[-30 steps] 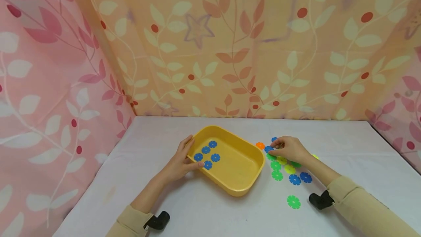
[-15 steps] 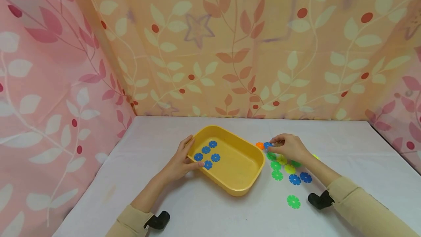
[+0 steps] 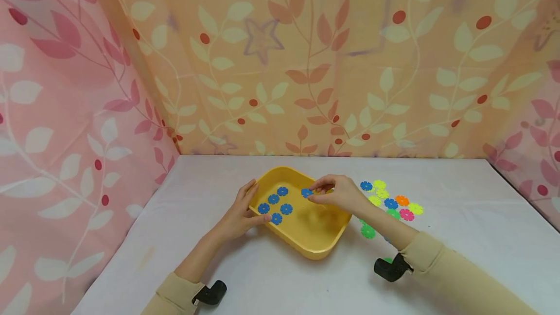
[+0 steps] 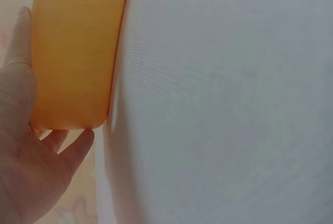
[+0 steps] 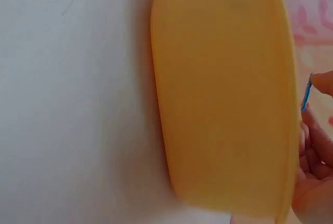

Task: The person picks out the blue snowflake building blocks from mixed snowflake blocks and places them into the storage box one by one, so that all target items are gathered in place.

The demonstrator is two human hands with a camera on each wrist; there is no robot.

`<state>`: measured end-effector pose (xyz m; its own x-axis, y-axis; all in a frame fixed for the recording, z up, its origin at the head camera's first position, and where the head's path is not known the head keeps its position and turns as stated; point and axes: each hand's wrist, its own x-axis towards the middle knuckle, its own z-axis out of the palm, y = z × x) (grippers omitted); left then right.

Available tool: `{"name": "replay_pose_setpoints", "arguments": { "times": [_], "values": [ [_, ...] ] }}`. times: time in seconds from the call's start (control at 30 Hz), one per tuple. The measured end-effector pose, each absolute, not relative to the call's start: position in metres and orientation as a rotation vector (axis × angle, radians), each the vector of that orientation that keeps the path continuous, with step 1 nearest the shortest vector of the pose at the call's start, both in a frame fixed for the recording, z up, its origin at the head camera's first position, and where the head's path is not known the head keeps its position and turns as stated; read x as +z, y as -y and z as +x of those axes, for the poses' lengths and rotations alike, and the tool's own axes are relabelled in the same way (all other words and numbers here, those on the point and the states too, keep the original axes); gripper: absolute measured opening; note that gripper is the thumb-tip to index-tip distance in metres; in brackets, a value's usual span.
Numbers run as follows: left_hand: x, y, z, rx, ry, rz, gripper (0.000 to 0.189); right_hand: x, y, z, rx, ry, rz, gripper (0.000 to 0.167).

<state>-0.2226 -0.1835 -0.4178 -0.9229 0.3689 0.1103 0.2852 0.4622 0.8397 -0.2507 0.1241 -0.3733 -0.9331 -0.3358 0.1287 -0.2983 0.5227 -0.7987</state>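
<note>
Blue notched disc (image 3: 306, 193) over the yellow bin (image 3: 293, 227), pinched by the right hand (image 3: 343, 196), thumb against fingers! Looks light, thin, fairly stiff, best taken by its edge; the left hand (image 3: 238, 215), spread wide, grips the bin's left end.

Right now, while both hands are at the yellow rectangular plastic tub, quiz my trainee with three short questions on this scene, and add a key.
1. Which colour is the thin, flower-shaped plastic disc pinched by the right hand? A, pink; B, blue; C, orange.
2. True or false: the left hand is well apart from the yellow rectangular plastic tub.
3. Fill in the number: besides the pinched one, ___ blue discs lie in the tub.

Key: 1, B, blue. 2, false: the left hand holds the tub, with its thumb over the rim. 3, five.
</note>
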Motion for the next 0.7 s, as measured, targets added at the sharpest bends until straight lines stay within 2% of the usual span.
{"name": "replay_pose_setpoints", "arguments": {
  "times": [0.2, 0.7],
  "values": [
    [-0.418, 0.183, -0.223, 1.454, -2.629, 0.582, 0.099, -0.387, -0.097, -0.255, -1.271, -2.728, -0.653, 0.028],
    [-0.417, 0.184, -0.223, 1.443, -2.636, 0.573, 0.099, -0.403, -0.082, -0.266, -0.871, -2.795, -0.651, 0.021]
  ]
}}
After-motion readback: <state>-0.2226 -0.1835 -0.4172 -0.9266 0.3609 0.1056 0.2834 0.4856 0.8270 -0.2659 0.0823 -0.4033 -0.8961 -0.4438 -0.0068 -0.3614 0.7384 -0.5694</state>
